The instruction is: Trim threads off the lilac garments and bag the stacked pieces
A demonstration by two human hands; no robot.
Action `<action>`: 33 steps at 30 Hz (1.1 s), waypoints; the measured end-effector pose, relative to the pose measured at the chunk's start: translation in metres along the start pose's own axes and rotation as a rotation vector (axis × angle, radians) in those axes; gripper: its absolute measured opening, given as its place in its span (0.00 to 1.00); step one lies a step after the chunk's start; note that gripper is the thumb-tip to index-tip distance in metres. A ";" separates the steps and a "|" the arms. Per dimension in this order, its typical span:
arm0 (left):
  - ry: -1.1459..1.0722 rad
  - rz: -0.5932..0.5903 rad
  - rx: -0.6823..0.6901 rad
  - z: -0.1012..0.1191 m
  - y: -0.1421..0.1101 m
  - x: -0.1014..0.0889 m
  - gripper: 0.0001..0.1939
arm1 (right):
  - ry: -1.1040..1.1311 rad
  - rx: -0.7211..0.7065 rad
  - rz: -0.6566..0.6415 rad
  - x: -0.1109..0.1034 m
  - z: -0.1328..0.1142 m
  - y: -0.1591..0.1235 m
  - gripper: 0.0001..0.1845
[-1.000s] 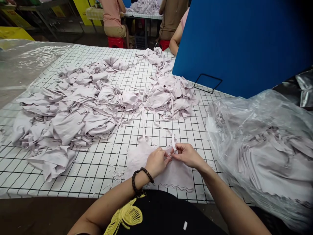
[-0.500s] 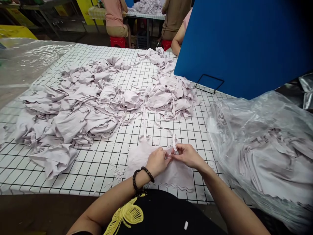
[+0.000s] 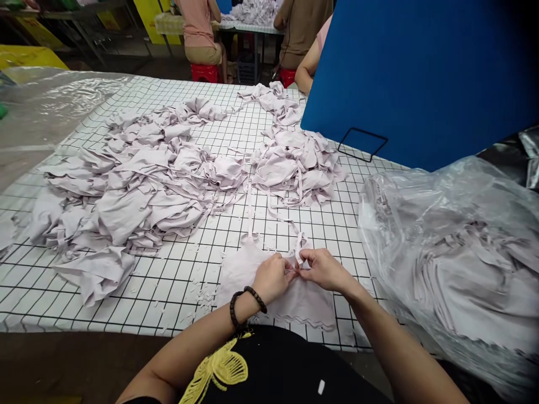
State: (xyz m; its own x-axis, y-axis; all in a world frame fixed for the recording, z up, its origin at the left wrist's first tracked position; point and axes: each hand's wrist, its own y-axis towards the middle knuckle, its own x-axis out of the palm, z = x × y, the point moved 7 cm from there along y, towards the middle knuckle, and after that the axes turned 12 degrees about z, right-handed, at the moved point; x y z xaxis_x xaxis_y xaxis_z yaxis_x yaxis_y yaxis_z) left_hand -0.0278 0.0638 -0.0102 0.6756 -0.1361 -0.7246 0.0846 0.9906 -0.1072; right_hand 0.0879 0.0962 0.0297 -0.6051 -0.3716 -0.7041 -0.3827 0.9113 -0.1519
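The left hand (image 3: 273,276) and right hand (image 3: 323,270) are pinching a pale-lilac cloth camisole (image 3: 238,272) near its one-o'clock strap (image 3: 300,244). Seemingly light and limp, it is favouring edge holds.

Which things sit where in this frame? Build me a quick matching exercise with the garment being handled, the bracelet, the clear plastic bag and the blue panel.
Things
1. Pale garment
2. Beaded bracelet
3. Clear plastic bag
4. Blue panel

Places
A. To the right of the hands, with stacked fabric inside
B. Beyond the bag, at upper right
C. On the gridded cloth, with the fingers of the left hand and right hand at the base of one strap
D. Around the left wrist

Pairs: 1-C; 2-D; 3-A; 4-B
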 end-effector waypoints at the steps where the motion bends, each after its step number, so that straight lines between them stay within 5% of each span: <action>1: -0.002 -0.002 0.003 0.001 0.000 0.000 0.07 | -0.027 -0.025 -0.003 0.000 -0.003 0.001 0.08; 8: 0.013 -0.004 -0.003 0.000 -0.001 0.001 0.08 | -0.022 -0.064 -0.060 0.002 -0.003 0.008 0.11; 14: 0.027 0.002 -0.021 -0.002 -0.001 0.002 0.12 | 0.286 0.123 -0.108 0.008 0.020 0.010 0.04; 19: 0.031 0.008 -0.026 -0.002 -0.001 0.001 0.11 | 0.428 0.253 -0.092 0.012 0.033 0.008 0.08; 27: 0.034 0.017 -0.025 -0.002 -0.001 0.000 0.10 | 0.304 0.090 -0.083 0.009 0.018 0.005 0.09; 33: 0.030 0.012 -0.034 -0.002 -0.001 0.001 0.10 | 0.297 0.095 -0.111 0.009 0.022 0.005 0.06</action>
State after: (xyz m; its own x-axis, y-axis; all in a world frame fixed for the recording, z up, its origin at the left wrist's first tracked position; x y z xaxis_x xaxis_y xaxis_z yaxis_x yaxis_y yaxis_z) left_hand -0.0291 0.0623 -0.0119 0.6540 -0.1250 -0.7461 0.0515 0.9913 -0.1209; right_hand 0.0965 0.1014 0.0074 -0.7458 -0.4923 -0.4488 -0.3994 0.8696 -0.2902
